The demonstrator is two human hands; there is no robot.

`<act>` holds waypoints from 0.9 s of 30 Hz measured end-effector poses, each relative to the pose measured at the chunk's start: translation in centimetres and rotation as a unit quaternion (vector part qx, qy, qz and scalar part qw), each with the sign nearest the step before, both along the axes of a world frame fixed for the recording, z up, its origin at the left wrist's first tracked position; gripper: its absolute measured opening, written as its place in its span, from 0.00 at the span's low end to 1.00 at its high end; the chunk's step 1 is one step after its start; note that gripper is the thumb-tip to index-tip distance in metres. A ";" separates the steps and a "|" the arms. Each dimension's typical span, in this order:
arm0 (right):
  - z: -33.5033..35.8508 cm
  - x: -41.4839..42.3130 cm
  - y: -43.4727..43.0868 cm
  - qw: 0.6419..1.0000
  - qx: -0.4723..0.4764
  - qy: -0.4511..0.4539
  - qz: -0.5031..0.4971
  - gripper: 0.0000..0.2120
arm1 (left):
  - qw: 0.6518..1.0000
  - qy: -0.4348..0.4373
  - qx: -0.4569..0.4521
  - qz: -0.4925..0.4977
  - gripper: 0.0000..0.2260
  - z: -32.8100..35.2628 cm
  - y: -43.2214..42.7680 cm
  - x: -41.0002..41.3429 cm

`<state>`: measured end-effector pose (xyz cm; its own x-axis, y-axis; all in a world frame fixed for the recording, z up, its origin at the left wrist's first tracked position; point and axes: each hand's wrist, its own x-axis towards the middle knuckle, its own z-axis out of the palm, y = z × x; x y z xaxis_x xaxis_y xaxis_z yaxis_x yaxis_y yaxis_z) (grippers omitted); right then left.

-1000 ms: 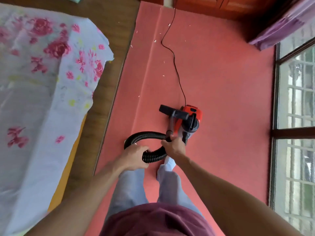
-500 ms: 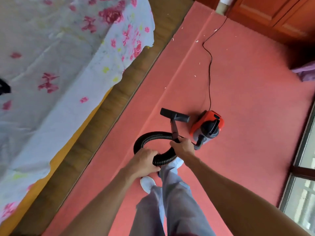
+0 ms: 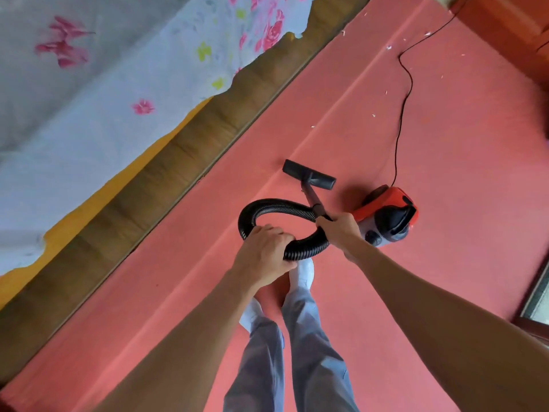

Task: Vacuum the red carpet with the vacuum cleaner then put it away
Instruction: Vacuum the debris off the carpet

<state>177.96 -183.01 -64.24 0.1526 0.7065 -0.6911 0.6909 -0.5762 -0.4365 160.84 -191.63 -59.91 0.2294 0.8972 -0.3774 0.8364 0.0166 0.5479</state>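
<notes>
Both hands closed on the vacuum cleaner's tubing: left hand (image 3: 267,254) wrapped around the black corrugated hose (image 3: 276,205) at the low part of its loop, right hand (image 3: 341,227) clamped on the rigid wand (image 3: 312,197) just above the hose joint. Floor nozzle (image 3: 309,174) flat on the red carpet (image 3: 445,263), slightly ahead of the feet. Orange canister body (image 3: 389,215) lying on the carpet just beside the right hand, black power cord (image 3: 401,114) running away toward the far wooden cabinet (image 3: 505,28).

Compared with one second ago, view turned strongly to the right, bed with floral sheet (image 3: 118,84) now across the upper left. Nozzle also moved away from the canister, more to the left, toward the carpet edge near the wooden floor strip (image 3: 178,162). Grips unchanged.

Probably the beginning of a cleaning stroke, not the end. Several white crumbs (image 3: 388,47) remaining near the cord at the far part, so much carpet left to do; putting away not yet near.
</notes>
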 end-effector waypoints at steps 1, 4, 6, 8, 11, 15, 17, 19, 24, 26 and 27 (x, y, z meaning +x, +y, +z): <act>-1.0 -0.2 0.4 1.000 -0.003 -0.002 0.005 0.08 | 1.000 0.000 -0.002 0.005 0.14 -0.9 0.1 -0.1; -3.8 -0.6 1.1 1.000 -0.011 -0.008 0.019 0.08 | 1.000 -0.004 -0.007 0.016 0.15 -3.9 0.2 -0.4; -5.6 -0.8 1.4 0.999 -0.013 -0.011 0.028 0.09 | 1.000 -0.008 -0.017 0.024 0.15 -5.7 0.3 -0.7; -7.4 -0.8 1.6 0.999 -0.005 -0.015 0.032 0.07 | 0.999 -0.014 -0.019 0.036 0.17 -7.5 0.4 -0.9; -9.5 -0.9 2.3 1.000 0.008 -0.010 0.019 0.05 | 0.999 -0.004 0.007 0.044 0.19 -9.6 1.2 -0.8; -12.0 -0.9 4.3 0.999 0.022 -0.004 0.031 0.09 | 0.999 -0.002 0.018 0.046 0.20 -12.0 3.1 -0.8; -12.9 -1.1 5.9 0.999 0.031 -0.003 0.044 0.09 | 0.998 -0.002 0.023 0.056 0.18 -12.9 4.4 -0.7; -13.5 -1.2 7.9 0.997 0.041 -0.017 0.068 0.09 | 0.997 -0.005 0.026 0.071 0.16 -13.5 5.8 -0.4; -13.8 -1.2 12.7 0.991 0.037 -0.060 0.118 0.13 | 0.990 -0.031 0.002 0.135 0.14 -14.3 8.7 1.5; -13.5 -0.8 14.0 0.985 0.033 -0.083 0.150 0.14 | 0.983 -0.049 -0.007 0.175 0.14 -13.6 9.3 2.9; -13.0 -0.6 14.3 0.980 0.032 -0.101 0.171 0.15 | 0.981 -0.055 -0.012 0.188 0.15 -13.1 9.4 3.6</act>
<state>177.40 -168.69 -77.29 0.0289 0.7808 -0.6241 0.9150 -0.2721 -0.2980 164.40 -182.26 -72.98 -0.0756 0.9171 -0.3913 0.7045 0.3269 0.6300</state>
